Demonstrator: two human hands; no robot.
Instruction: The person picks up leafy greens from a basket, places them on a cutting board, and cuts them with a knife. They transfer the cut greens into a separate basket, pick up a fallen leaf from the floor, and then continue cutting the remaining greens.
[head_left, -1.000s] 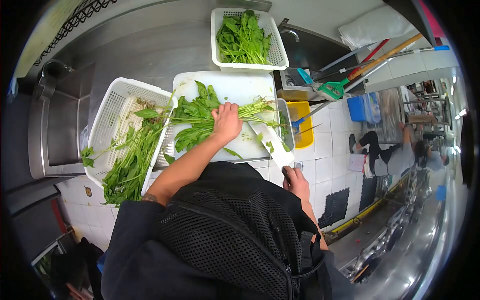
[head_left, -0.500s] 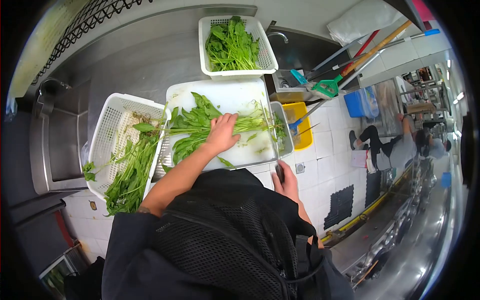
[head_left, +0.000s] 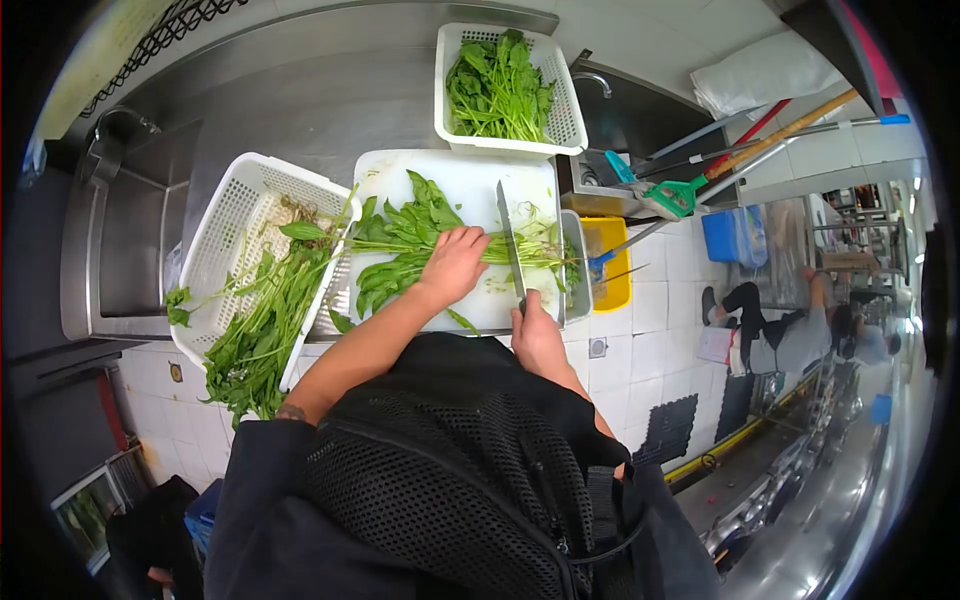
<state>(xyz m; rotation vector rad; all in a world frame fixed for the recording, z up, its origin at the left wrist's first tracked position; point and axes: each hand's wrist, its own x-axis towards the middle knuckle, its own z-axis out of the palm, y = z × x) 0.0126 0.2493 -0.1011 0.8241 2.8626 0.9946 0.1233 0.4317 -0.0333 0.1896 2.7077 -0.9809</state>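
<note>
0.5 seconds on, has moved the knife [head_left: 511, 240], clenched in right hand [head_left: 540, 340], inward across stems [head_left: 536, 246] held by left hand [head_left: 457, 267], apparently mid-cut.

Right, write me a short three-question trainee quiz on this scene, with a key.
1. True or false: the right hand holds the knife.
2. The left hand rests on: A) a faucet; B) leafy greens; C) a folded towel.
3. How many white baskets with greens in them are in view?

Key: 1. True. 2. B. 3. Two.
</note>
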